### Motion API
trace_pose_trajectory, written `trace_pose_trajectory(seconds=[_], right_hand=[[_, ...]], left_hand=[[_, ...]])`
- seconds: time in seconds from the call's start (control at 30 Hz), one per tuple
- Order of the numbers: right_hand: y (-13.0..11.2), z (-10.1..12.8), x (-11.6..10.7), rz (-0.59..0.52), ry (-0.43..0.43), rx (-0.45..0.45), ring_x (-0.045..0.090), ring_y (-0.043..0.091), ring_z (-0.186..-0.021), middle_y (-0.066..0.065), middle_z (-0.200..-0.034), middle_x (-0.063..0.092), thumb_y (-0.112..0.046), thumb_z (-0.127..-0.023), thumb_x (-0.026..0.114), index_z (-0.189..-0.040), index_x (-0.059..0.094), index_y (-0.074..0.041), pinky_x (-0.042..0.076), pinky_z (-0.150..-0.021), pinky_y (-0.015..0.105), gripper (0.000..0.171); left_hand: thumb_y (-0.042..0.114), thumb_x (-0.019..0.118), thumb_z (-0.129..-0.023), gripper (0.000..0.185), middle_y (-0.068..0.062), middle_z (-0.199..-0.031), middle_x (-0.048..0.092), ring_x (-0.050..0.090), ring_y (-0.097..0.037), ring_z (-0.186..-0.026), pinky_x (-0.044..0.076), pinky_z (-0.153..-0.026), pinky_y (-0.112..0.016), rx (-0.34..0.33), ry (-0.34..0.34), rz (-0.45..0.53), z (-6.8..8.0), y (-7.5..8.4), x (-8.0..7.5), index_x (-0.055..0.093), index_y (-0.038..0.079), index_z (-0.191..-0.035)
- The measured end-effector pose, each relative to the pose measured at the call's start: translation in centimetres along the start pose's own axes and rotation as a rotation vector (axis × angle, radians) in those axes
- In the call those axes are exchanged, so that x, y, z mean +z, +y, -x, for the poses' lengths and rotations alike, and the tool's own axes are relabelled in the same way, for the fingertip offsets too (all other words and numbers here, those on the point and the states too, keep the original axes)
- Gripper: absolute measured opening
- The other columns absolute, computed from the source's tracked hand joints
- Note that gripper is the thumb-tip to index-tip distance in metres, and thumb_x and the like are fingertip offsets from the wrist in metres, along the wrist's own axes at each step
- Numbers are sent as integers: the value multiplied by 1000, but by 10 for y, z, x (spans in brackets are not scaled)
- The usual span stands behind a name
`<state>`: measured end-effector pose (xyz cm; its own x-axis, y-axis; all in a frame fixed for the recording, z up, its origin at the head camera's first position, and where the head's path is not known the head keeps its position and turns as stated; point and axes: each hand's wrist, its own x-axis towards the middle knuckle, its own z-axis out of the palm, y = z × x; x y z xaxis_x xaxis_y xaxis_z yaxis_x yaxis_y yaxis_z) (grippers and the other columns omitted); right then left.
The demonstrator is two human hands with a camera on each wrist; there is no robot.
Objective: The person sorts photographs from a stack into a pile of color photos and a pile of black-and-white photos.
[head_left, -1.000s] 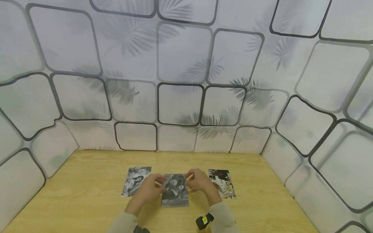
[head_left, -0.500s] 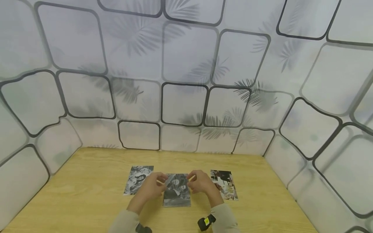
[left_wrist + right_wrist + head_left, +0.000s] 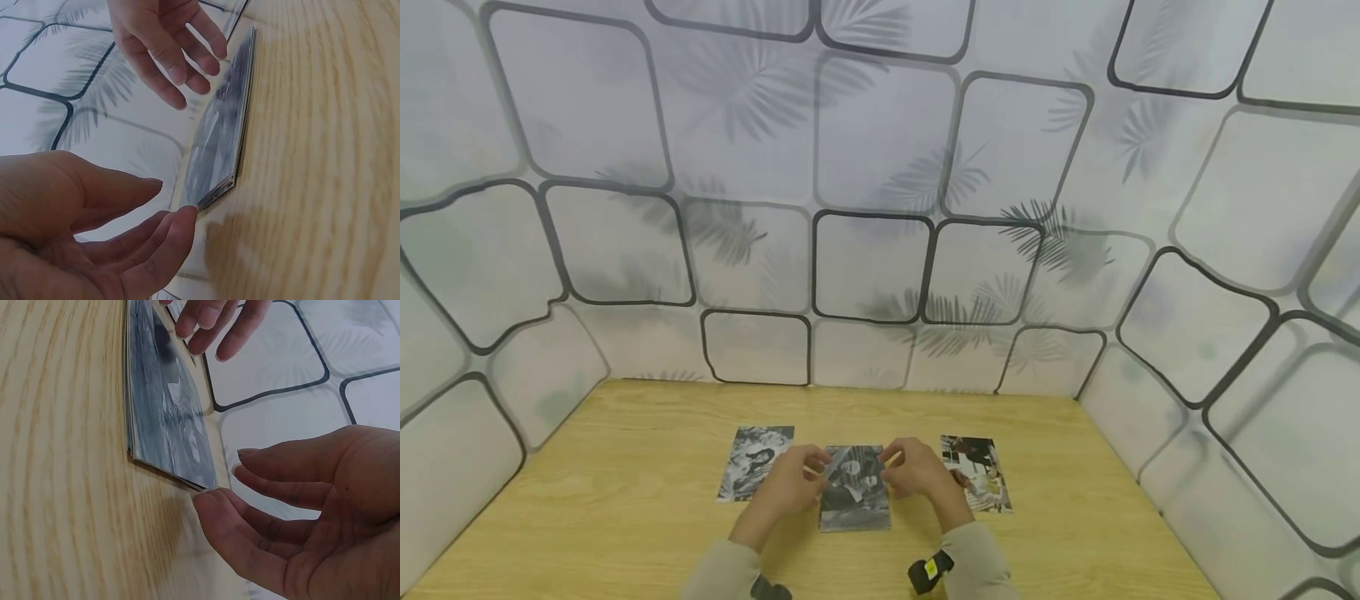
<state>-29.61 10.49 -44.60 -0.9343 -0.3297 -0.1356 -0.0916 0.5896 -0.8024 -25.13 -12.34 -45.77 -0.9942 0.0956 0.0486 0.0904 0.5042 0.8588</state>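
Both hands meet over the middle stack [image 3: 854, 492] of photos, which lies flat on the table [image 3: 625, 500] near its front edge, about midway between the left and right edges. The left hand [image 3: 790, 482] comes in from the front left with its wrist low and its fingers relaxed and slightly bent. In the left wrist view one fingertip [image 3: 186, 215] touches the stack's [image 3: 222, 134] near corner, while the thumb stands free above it. The right hand [image 3: 917, 472] mirrors it from the front right. In the right wrist view its fingers [image 3: 212, 503] are spread and nearly straight, the lowest one at the stack's [image 3: 165, 400] corner, touching it or just short of it; I cannot tell which. Neither hand pinches or curls round the stack; both lie loose at its far corners. The stack is several prints thick at its edge, and the top print is black and white, with a blurred picture.

A single black-and-white photo [image 3: 755, 473] lies just left of the left hand, partly covered by it. A darker photo [image 3: 976, 471] lies just right of the right hand. Both sleeves are beige, and a black wrist band with a small yellow tag [image 3: 929, 570] sits on the right forearm. No writing can be read on the photos or the tag.
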Motion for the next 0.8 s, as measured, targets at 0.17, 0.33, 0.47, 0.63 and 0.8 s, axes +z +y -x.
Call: trace_pose_trajectory(seconds=[0.17, 0.33, 0.47, 0.63, 0.8], right_hand=[[2, -1, 1, 3, 1, 4, 72, 25, -83, 22, -109, 70, -4, -93, 70, -117, 68, 2, 66, -68, 38, 25], [5, -2, 1, 14, -5, 4, 71, 25, -81, 23, -111, 70, -4, -94, 69, -118, 68, 2, 66, -68, 39, 25], [4, -2, 3, 8, -16, 20, 71, 25, -80, 23, -113, 69, -2, -94, 69, -118, 67, 2, 66, -68, 40, 25], [1, -2, 5, 3, -22, 39, 71, 26, -80, 23, -112, 69, 0, -93, 70, -117, 67, 2, 66, -68, 40, 25], [1, -2, 7, -4, -21, 38, 71, 25, -79, 22, -111, 68, 1, -92, 69, -116, 67, 2, 66, -67, 39, 24]], left_hand=[[-8, 71, -87, 29, -22, -113, 69, 71, -33, -97, 65, -67, -32, 8, 6, -20, -1, -3, 1, 67, -5, -116], [-8, 70, -88, 27, -22, -112, 69, 70, -32, -96, 64, -66, -32, 17, 2, -19, 0, -6, 1, 68, -5, -115], [-9, 69, -88, 27, -22, -111, 69, 70, -31, -95, 64, -67, -32, 27, -9, -9, 0, -7, 2, 67, -7, -115], [-10, 68, -86, 28, -23, -110, 69, 71, -31, -94, 65, -68, -33, 26, -8, -6, 0, -8, 2, 67, -7, -114], [-10, 68, -85, 29, -23, -110, 69, 71, -32, -95, 65, -69, -34, 23, -14, -1, -1, -8, 1, 67, -7, -115]])
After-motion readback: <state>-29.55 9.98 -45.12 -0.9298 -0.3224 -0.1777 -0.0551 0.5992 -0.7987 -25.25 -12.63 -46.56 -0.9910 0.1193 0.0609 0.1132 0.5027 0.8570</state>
